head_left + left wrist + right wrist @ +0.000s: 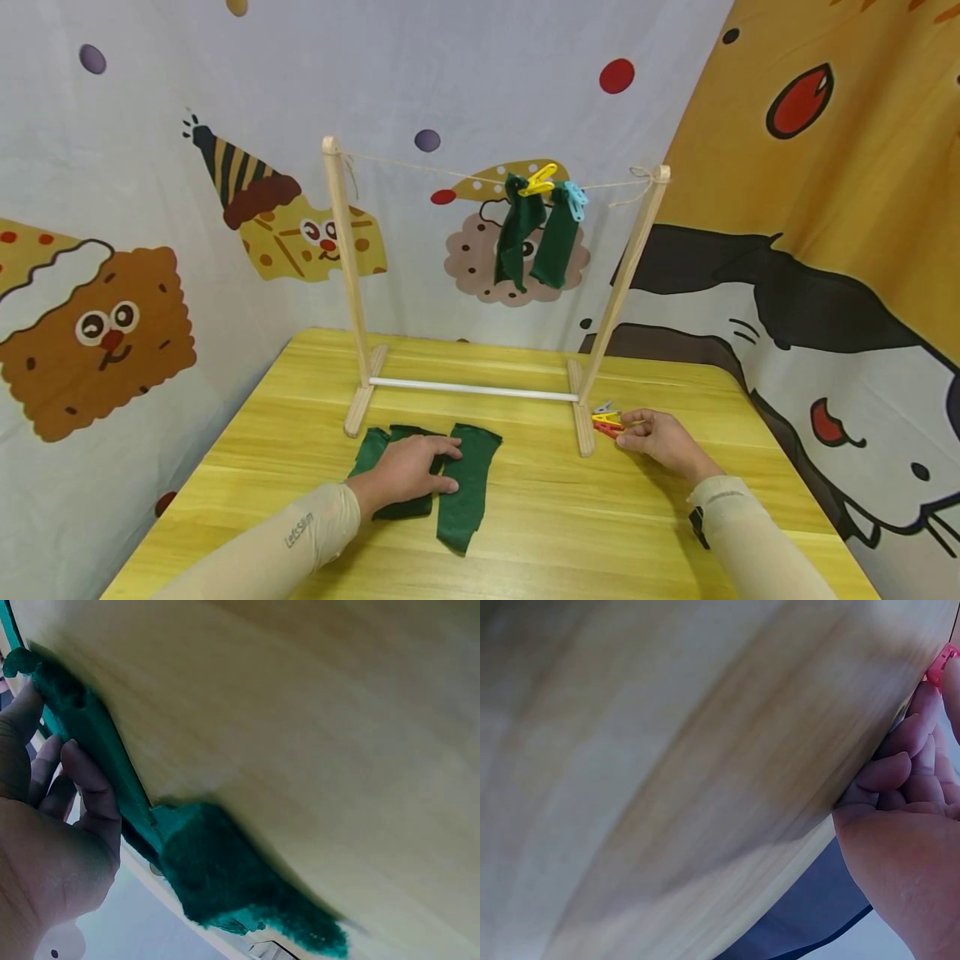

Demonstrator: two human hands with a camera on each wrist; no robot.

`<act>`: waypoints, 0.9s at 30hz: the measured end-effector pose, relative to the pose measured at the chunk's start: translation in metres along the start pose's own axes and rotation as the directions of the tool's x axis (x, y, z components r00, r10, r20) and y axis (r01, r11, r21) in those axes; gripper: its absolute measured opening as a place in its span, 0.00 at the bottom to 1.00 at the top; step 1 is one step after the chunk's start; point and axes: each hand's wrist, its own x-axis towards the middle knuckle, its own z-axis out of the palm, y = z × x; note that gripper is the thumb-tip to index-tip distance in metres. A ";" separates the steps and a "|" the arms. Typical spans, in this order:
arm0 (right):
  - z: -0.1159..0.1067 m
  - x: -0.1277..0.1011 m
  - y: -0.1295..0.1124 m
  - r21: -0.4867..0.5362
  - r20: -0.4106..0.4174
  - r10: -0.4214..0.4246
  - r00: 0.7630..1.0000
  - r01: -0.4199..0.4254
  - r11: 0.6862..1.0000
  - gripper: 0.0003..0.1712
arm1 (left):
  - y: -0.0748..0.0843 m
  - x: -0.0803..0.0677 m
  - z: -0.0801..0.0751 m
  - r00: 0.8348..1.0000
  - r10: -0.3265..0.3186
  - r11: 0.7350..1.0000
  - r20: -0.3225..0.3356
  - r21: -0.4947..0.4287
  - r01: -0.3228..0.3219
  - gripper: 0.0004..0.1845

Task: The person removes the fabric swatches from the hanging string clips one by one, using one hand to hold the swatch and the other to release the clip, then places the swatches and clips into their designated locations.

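Spread over the green cloth pieces, my left hand (pixel 408 471) reaches its fingertips and thumb onto the right-hand green cloth (pixel 467 500). Another green cloth (pixel 411 507) lies partly under that hand, with more green fabric at its left. In the left wrist view, the fingers lie loosely bent beside the green cloth (pixel 225 862). At the rack's right foot, my right hand (pixel 660 437) pinches the end of a red clothespin (pixel 606 428) between thumb and fingertips. A yellow clothespin (pixel 604 417) and a grey one lie next to it. The right wrist view shows the red clothespin (pixel 943 666) at the fingertips.
A wooden rack (pixel 349 267) with a string between two posts stands on the wood-grain table (pixel 540 517). From the string hang two green cloths, one under a yellow clothespin (pixel 538 180), one under a blue clothespin (pixel 575 201). A white bar (pixel 472 388) joins the feet.
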 end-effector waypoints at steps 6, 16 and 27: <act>0.000 -0.001 -0.001 -0.003 0.003 0.010 1.000 -0.010 1.000 0.33 | -0.001 0.000 0.000 1.000 0.007 1.000 -0.006 0.005 -0.007 0.26; 0.000 -0.002 -0.002 -0.007 -0.010 -0.001 1.000 0.001 1.000 0.32 | -0.001 0.002 0.001 1.000 -0.004 1.000 0.002 0.014 0.004 0.26; -0.001 -0.003 -0.001 -0.020 0.004 -0.027 1.000 0.027 0.999 0.32 | 0.000 0.000 -0.001 1.000 -0.011 1.000 0.016 -0.028 0.012 0.25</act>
